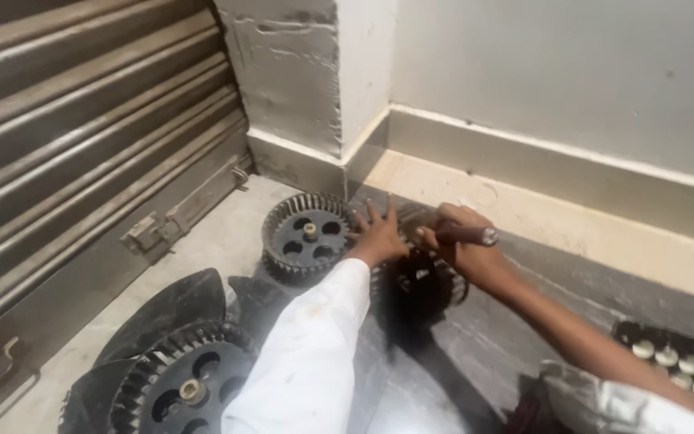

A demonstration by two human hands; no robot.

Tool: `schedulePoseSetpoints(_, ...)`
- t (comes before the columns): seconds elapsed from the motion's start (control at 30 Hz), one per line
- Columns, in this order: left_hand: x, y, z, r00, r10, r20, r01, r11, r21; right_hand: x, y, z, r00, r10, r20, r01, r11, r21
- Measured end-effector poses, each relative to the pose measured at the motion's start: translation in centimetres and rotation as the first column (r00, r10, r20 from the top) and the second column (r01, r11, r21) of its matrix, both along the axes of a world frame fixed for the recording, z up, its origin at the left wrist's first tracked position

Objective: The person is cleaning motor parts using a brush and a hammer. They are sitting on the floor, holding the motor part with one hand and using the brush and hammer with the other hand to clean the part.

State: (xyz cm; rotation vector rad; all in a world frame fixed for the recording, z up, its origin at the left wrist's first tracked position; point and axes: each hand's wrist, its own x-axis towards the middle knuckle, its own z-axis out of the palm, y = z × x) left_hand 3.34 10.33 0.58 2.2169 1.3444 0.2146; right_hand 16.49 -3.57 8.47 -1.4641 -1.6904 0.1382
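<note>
The left hand (pixel 379 235), fingers spread wide, presses a black fan wheel (pixel 421 277) lying near the far wall's base (pixel 540 210). The right hand (pixel 461 245) grips a dark-handled tool (pixel 466 235) over it. Another wheel (pixel 308 235) sits just left; bare floor (pixel 483 345) lies nearer.

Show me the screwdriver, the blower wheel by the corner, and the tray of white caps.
screwdriver (pixel 466 235): head view, on its dark handle.
blower wheel (pixel 308 235): head view, on its hub disc.
tray (pixel 628 330): head view, on its dark left rim.

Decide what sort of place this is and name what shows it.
Probably a small repair workshop: a rolling metal shutter, black blower fan wheels on the bare floor, and the right hand holding a tool.
</note>
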Motion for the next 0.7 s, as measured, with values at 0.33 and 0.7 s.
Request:
schedulePoseSetpoints(0.33, 0.4, -0.7, -4.7, 0.978, -0.116, 0.176, 0.049, 0.938, 0.343, 0.2, 2.2, 2.0, 0.994, -0.084, -0.073, 0.082, 0.996, -0.03)
schedulePoseSetpoints(0.7, 0.7, -2.8, -2.7, 0.884, -0.447, 0.14, 0.345, 0.824, 0.45, 4.6, -0.4, 1.1, 0.95, -0.162, -0.268, 0.122, 0.98, -0.16)
